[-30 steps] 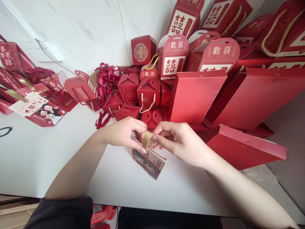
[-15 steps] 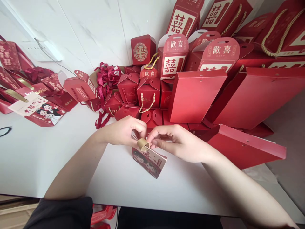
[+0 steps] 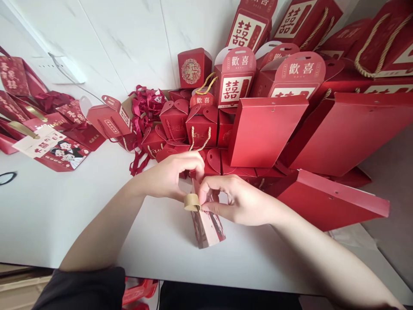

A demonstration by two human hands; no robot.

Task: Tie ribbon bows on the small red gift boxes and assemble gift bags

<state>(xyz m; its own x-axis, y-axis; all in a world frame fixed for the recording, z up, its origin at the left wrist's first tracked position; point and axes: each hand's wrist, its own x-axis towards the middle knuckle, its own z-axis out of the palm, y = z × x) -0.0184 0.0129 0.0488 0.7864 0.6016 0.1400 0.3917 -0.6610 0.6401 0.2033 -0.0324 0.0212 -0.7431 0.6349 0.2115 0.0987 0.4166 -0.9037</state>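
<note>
A small red and pale gift box [image 3: 209,234], printed with cartoon figures, stands on the table between my hands with one narrow side toward me. From its top edge a gold ribbon loop [image 3: 192,201] sticks out to the left. My left hand [image 3: 176,175] is curled round the far upper part of the box, thumb beside the loop. With thumb and forefinger, my right hand [image 3: 237,200] pinches the ribbon's base at the top of the box. My fingers hide part of the top.
Red boxes with rope handles [image 3: 201,125] are stacked at the back. Tall red boxes [image 3: 267,133] stand at the right. A finished-looking printed box with a gold loop [image 3: 61,150] sits at the left, near dark red ribbons [image 3: 145,105]. The white table [image 3: 155,249] ends close to me.
The gift box has turned so that its narrow side faces me instead of its printed front. My left fingers have moved slightly up and away; the gold loop now points left.
</note>
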